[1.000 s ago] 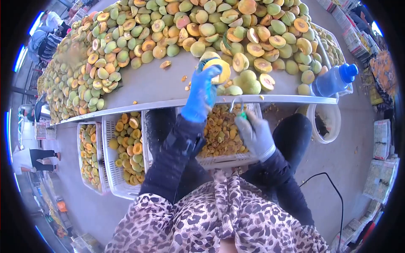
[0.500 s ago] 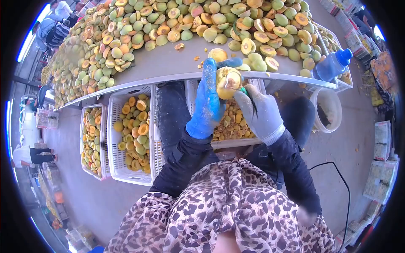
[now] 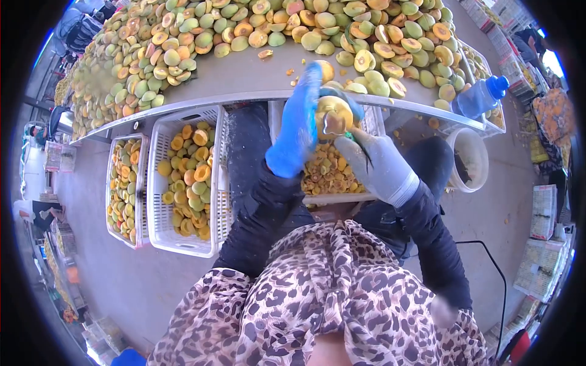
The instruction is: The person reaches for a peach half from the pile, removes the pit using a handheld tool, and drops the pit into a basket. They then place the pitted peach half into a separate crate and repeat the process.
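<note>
My left hand, in a blue glove, is wrapped around a halved yellow-green peach just over the table's near edge. The peach's cut face is turned towards me. My right hand, in a pale grey glove, is closed around a small green-handled tool held against the near side of the peach. A thin metallic curve shows at the cut face; its exact shape is hard to make out. Behind the left fingers, another peach piece is partly hidden on the table.
A heap of halved peaches covers the far side of the metal-edged table. Below stand white crates of peach halves and a bin of scraps. A blue bottle and a white bucket are at the right.
The peach has turned and tilted in my left hand, and the tool has moved with my right hand around its lower edge. The whole view has shifted slightly.
</note>
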Demonstrator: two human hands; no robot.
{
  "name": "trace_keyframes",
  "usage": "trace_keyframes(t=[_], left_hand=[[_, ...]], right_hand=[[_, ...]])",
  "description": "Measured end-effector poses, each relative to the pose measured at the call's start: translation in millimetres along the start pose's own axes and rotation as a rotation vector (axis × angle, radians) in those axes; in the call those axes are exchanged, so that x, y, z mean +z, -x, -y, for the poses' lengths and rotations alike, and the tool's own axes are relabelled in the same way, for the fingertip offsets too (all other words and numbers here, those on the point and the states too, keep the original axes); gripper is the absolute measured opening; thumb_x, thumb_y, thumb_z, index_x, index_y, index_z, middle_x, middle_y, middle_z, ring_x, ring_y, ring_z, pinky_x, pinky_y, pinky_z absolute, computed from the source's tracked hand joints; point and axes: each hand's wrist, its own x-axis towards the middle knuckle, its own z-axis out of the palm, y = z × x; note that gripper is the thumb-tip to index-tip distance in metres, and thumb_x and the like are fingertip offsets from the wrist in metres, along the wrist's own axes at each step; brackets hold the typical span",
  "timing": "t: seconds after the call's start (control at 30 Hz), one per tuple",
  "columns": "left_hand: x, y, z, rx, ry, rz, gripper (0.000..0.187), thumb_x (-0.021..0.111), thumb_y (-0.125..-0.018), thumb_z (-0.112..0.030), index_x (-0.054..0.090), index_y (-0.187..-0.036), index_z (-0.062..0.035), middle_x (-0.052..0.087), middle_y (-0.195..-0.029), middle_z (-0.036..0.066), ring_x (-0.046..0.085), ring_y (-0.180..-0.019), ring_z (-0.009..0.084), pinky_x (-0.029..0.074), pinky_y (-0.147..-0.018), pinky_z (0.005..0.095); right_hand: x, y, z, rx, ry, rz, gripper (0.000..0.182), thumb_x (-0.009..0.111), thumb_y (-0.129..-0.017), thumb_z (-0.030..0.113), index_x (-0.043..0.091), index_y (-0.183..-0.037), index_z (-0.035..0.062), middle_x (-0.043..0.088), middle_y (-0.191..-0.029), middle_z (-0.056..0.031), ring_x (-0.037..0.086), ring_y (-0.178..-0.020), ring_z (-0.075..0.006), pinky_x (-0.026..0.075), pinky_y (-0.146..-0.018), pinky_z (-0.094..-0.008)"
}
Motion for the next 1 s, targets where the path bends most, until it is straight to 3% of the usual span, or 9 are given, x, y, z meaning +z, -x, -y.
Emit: trace_keyframes(t=[0.13, 0.23, 0.33, 0.4, 0.47, 0.53, 0.7, 0.9, 1.0], left_hand=[[5, -11, -31, -0.346, 0.359, 0.232, 0.080, 0.052, -0.087, -0.060, 0.038, -0.130, 0.0054, 0.066, -0.093, 0.018, 0.064, -0.084, 0.0228, 0.053, -0.076, 0.0317], [28, -6, -36, -0.371, 0.628, -0.164, 0.078, 0.023, -0.094, -0.059, 0.062, -0.101, 0.0083, 0.065, -0.090, 0.020, 0.063, -0.077, 0.0269, 0.052, -0.075, 0.0348], [27, 13, -29, -0.395, 0.745, -0.283, 0.072, 0.026, -0.095, -0.054, 0.061, -0.104, 0.0088, 0.065, -0.091, 0.019, 0.064, -0.076, 0.0269, 0.052, -0.075, 0.0350], [20, 11, -32, -0.398, 0.545, -0.198, 0.065, 0.030, -0.096, -0.050, 0.059, -0.108, 0.0079, 0.065, -0.092, 0.018, 0.064, -0.075, 0.0258, 0.053, -0.071, 0.0343], [19, 3, -41, -0.468, 0.594, -0.098, 0.057, 0.033, -0.098, -0.044, 0.056, -0.110, 0.0069, 0.065, -0.093, 0.017, 0.064, -0.075, 0.0239, 0.054, -0.069, 0.0323], [16, 0, -48, -0.427, 0.674, -0.067, 0.051, 0.035, -0.100, -0.040, 0.054, -0.111, 0.0061, 0.065, -0.094, 0.018, 0.065, -0.076, 0.0230, 0.054, -0.068, 0.0296], [2, 4, -21, -0.169, 0.162, 0.179, 0.048, 0.039, -0.099, -0.037, 0.058, -0.110, 0.0067, 0.066, -0.097, 0.016, 0.066, -0.081, 0.0214, 0.054, -0.077, 0.0318], [9, -4, -20, -0.019, 0.555, 0.329, 0.057, 0.044, -0.095, -0.047, 0.056, -0.107, 0.0076, 0.064, -0.091, 0.020, 0.061, -0.076, 0.0264, 0.051, -0.070, 0.0358], [20, -2, -23, 0.051, 0.581, -0.060, 0.059, 0.040, -0.094, -0.048, 0.056, -0.109, 0.0072, 0.063, -0.092, 0.020, 0.061, -0.076, 0.0286, 0.051, -0.070, 0.0380]], right_hand=[[1, -2, -5, 0.031, -0.066, 0.057, 0.037, 0.053, -0.094, 0.031, 0.060, -0.091, -0.0046, 0.060, -0.068, -0.0260, 0.061, -0.063, -0.0405, 0.045, -0.055, -0.0442], [3, -3, 5, 0.316, -0.378, 0.058, 0.037, 0.053, -0.094, 0.031, 0.061, -0.093, -0.0042, 0.060, -0.073, -0.0273, 0.061, -0.067, -0.0416, 0.046, -0.057, -0.0441], [10, -4, -1, 0.552, -0.643, 0.192, 0.037, 0.052, -0.094, 0.031, 0.061, -0.096, -0.0039, 0.060, -0.073, -0.0264, 0.061, -0.063, -0.0402, 0.046, -0.059, -0.0447], [16, -3, -14, -0.045, -0.106, 0.013, 0.038, 0.052, -0.095, 0.034, 0.062, -0.094, -0.0026, 0.060, -0.066, -0.0174, 0.058, -0.051, -0.0265, 0.045, -0.052, -0.0371], [5, -2, -7, -0.006, -0.153, 0.060, 0.041, 0.050, -0.096, 0.038, 0.062, -0.093, -0.0017, 0.054, -0.059, -0.0054, 0.050, -0.047, -0.0124, 0.040, -0.045, -0.0271], [-6, -5, 4, 0.420, -0.646, 0.356, 0.046, 0.046, -0.097, 0.041, 0.062, -0.087, -0.0008, 0.050, -0.058, 0.0011, 0.049, -0.046, -0.0073, 0.037, -0.043, -0.0205], [-17, -3, -1, 0.538, -0.703, 0.510, 0.051, 0.041, -0.097, 0.049, 0.054, -0.077, 0.0040, 0.045, -0.054, 0.0021, 0.040, -0.038, -0.0061, 0.031, -0.035, -0.0215], [-8, 7, -3, 0.803, -1.353, 0.642, 0.051, 0.041, -0.096, 0.053, 0.049, -0.077, 0.0065, 0.030, -0.049, 0.0062, 0.032, -0.034, -0.0034, 0.025, -0.032, -0.0178], [10, 15, -9, 0.639, -1.763, 0.722, 0.051, 0.038, -0.096, 0.054, 0.051, -0.079, 0.0073, 0.033, -0.047, 0.0062, 0.032, -0.032, -0.0042, 0.026, -0.031, -0.0182]])
